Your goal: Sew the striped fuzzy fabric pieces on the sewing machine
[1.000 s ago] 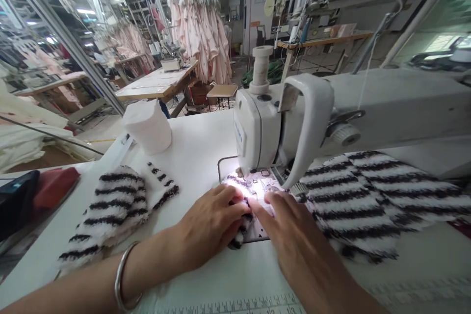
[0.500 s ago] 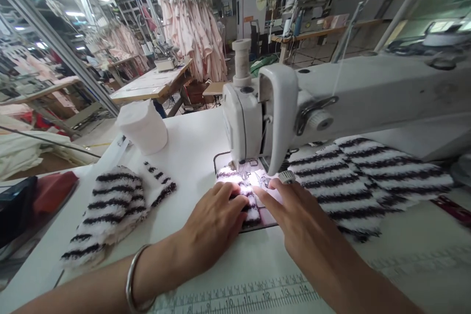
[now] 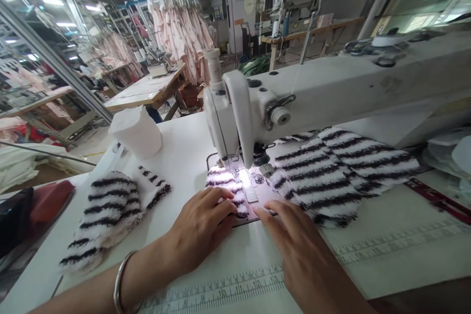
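Note:
A small piece of fluffy black-and-white striped fabric (image 3: 220, 176) lies at the lit needle area of a white sewing machine (image 3: 221, 115). My left hand (image 3: 200, 223) is closed on its near part, fingers bent and pressed onto the pile. My right hand (image 3: 294, 235) rests just right of the piece, fingers apart, fingertips by the metal needle plate (image 3: 250, 194); nothing shows in it. Larger striped fabric panels (image 3: 320, 171) lie beyond the right fingers, beside the machine. The machine's head partly covers the needle and presser foot.
Left on the table lie a folded striped piece (image 3: 110, 206) and a striped scrap (image 3: 159, 189). A white roll (image 3: 136, 132) stands behind them. A printed ruler scale (image 3: 235, 287) runs along the front. A dark red tool (image 3: 437, 201) lies right, and pink garments (image 3: 176, 34) hang behind.
My right hand has drawn back toward me from beside the presser foot, uncovering the needle plate. My left hand stays on the striped piece. The camera view has shifted right.

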Motion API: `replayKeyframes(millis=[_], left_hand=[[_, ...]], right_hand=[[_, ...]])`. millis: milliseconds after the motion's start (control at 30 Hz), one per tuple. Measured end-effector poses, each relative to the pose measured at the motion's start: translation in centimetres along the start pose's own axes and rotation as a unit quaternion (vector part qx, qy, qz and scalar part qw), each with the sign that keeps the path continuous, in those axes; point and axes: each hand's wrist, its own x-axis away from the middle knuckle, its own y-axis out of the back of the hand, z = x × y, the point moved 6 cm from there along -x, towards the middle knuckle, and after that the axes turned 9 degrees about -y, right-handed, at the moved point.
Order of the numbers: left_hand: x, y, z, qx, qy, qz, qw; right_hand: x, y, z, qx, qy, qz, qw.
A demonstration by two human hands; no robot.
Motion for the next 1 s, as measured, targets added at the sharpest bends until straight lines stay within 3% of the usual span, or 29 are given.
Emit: replayKeyframes(millis=[167,533,833,1000], left_hand=[[0.0,0.1,-0.2,0.007,-0.010,-0.003,1.000],[0.4,-0.5,-0.6,0.011,-0.027,0.027,0.999],[-0.7,-0.3,1.5,-0.006,-0.024,0.024,0.999],[-1.0,-0.2,3.2,-0.045,-0.047,-0.018,0.998]], right_hand=[[0.1,-0.1,0.2,0.009,-0.010,-0.003,1.000],[-0.6,-0.5,2.2,0.134,0.048,0.005,0.990],[-4.0,-1.5,0.9,0.089,0.023,0.014,0.996],[-4.8,-2.3,0.5,0.102,0.028,0.029,0.994]])
